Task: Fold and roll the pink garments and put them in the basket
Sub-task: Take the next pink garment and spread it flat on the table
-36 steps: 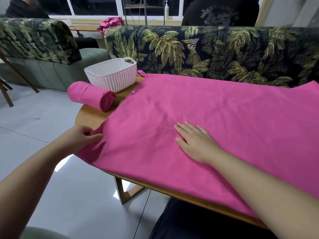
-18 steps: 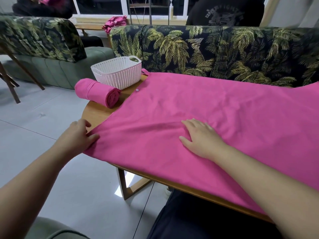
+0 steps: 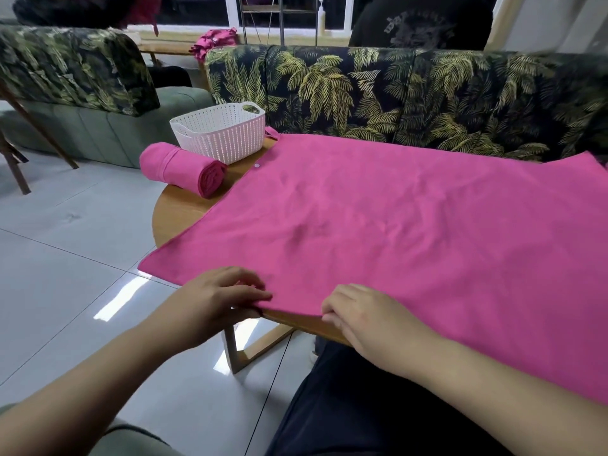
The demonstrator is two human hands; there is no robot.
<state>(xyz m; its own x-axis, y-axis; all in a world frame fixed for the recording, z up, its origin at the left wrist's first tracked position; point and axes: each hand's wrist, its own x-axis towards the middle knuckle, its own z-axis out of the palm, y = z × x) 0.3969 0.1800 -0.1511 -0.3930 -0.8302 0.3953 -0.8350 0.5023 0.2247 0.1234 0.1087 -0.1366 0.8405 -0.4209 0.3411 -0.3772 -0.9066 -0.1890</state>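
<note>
Flat and faintly creased, the pink garment [image 3: 411, 232] covers the table [image 3: 179, 213] — both hands [image 3: 296, 311] pinching its near hem.

I am seeing the spread garment [image 3: 411, 225] showing as soft matt pink cloth, faintly creased. The basket [image 3: 221, 132] is looking like white perforated plastic. The table [image 3: 179, 213] is showing smooth wood, and the floor tiles [image 3: 62, 278] are gleaming glossy.
</note>
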